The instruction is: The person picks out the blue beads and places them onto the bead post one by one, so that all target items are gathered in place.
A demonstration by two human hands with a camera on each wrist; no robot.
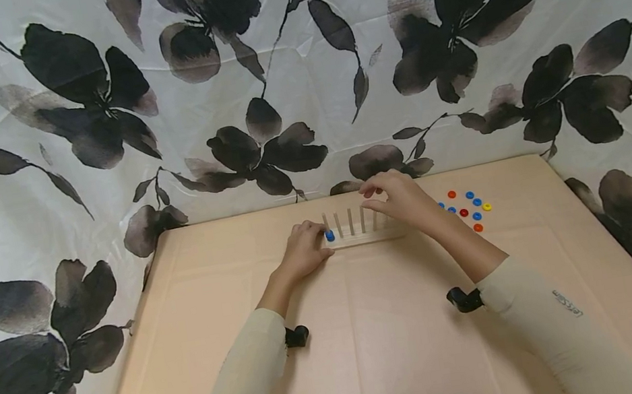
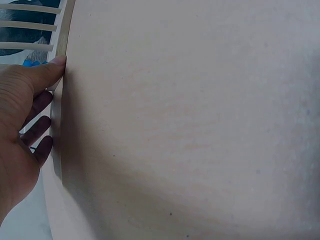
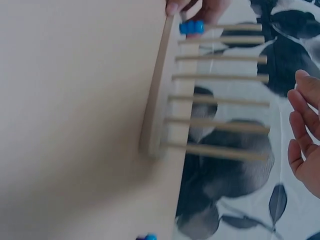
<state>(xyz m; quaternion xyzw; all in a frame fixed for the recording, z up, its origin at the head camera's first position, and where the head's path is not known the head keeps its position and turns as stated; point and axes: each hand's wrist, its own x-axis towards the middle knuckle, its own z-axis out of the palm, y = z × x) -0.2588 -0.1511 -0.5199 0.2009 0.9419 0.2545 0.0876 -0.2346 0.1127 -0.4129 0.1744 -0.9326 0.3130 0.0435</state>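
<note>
A light wooden rack (image 1: 362, 238) with several upright pegs stands near the far edge of the table. My left hand (image 1: 302, 251) grips its left end, thumb (image 2: 47, 74) along the front edge and the other fingers lower down by that end. Small blue beads (image 3: 192, 27) sit low on the leftmost peg, close to that hand. Above the pegs on the right side is my right hand (image 1: 401, 201), fingers loosely bent. In the right wrist view its fingertips (image 3: 299, 100) are apart from the peg tops, and nothing shows between them.
Loose red, blue and yellow beads lie to the right of the rack, among them a yellow bead (image 1: 486, 207) and a red bead (image 1: 478, 227). Behind the table (image 1: 375, 345) hangs a white cloth (image 1: 353, 116) with dark flowers. Each wrist wears a small black camera (image 1: 465, 299).
</note>
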